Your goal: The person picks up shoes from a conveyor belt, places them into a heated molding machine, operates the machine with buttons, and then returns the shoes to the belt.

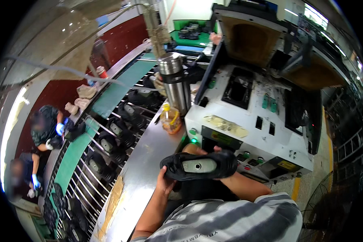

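I hold a black shoe (226, 163) in front of my body with both hands. Its opening faces up, and a pale grey-green shoe last (205, 165) with a round hole in it fills that opening. My left hand (164, 182) grips the shoe's left end, thumb along its side. Behind the far side of the shoe shows part of my right hand (197, 149); most of its grip is hidden. Just beyond the hands stands a white machine (203, 117) with buttons, a lit green lamp (194, 140) and raised lids.
A metal ledge (149, 155) runs along my left, bearing a steel thermos (176, 86) and a yellow-capped bottle (171, 119). Past it, several black shoes on lasts (107, 144) lie on a roller rack (78, 175) beside a green belt (73, 159). Two gloved co-workers (46, 125) stand at the far left.
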`<state>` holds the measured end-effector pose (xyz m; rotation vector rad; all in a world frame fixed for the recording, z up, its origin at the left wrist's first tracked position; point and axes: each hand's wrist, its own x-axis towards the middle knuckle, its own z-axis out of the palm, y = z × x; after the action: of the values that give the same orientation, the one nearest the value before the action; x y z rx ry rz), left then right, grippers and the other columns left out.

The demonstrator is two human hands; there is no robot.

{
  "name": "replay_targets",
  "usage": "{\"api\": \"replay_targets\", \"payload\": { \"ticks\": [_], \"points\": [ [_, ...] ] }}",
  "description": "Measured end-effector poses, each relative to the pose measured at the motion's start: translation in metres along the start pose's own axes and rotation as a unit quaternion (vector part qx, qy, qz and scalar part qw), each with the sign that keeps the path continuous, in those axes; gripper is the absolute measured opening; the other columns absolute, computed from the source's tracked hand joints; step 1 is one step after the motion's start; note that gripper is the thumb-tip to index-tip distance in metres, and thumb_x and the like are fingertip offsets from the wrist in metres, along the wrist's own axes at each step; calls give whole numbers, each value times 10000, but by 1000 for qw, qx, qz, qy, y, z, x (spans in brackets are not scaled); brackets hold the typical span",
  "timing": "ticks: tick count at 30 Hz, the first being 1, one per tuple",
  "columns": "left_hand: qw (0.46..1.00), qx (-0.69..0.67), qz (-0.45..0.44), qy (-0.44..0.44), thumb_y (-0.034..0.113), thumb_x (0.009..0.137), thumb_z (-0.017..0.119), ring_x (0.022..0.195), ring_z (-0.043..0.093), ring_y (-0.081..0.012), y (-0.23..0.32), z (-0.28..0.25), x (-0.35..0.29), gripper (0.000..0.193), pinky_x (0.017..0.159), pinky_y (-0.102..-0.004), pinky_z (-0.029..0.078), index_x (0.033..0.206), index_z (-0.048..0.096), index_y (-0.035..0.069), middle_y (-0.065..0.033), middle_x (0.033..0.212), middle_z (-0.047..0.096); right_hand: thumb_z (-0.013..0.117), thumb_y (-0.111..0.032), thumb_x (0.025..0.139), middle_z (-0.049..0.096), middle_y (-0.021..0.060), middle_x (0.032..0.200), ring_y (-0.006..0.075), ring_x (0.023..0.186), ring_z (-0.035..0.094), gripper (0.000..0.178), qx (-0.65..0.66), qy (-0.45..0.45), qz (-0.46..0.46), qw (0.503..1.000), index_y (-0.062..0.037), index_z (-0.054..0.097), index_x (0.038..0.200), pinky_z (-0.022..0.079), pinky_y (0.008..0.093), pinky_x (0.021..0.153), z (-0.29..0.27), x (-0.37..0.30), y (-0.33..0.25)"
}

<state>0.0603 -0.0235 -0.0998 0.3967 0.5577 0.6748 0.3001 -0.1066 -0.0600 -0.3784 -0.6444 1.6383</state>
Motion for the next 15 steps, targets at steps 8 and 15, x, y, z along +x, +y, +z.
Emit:
{"api": "replay_targets", "payload": {
  "ticks": [8,15],
  "points": [
    [980,125,12,-153,365,935,561,1204,541,-328,-4,71,81,587,1050,-487,412,1368,410,-1,-180,1267,565,603,-505,815,472,221,1407,377,1290,476,825,338,26,139,930,-33,371,1450,371,480,1096,4,-65,17],
    [961,195,184,65,363,988,513,854,604,-183,4,6,112,362,797,-331,495,1049,585,13,-90,937,629,594,-439,824,507,229,1368,335,1223,550,774,115,185,-26,976,34,398,1405,428,463,1062,22,-35,-105]
  ]
}}
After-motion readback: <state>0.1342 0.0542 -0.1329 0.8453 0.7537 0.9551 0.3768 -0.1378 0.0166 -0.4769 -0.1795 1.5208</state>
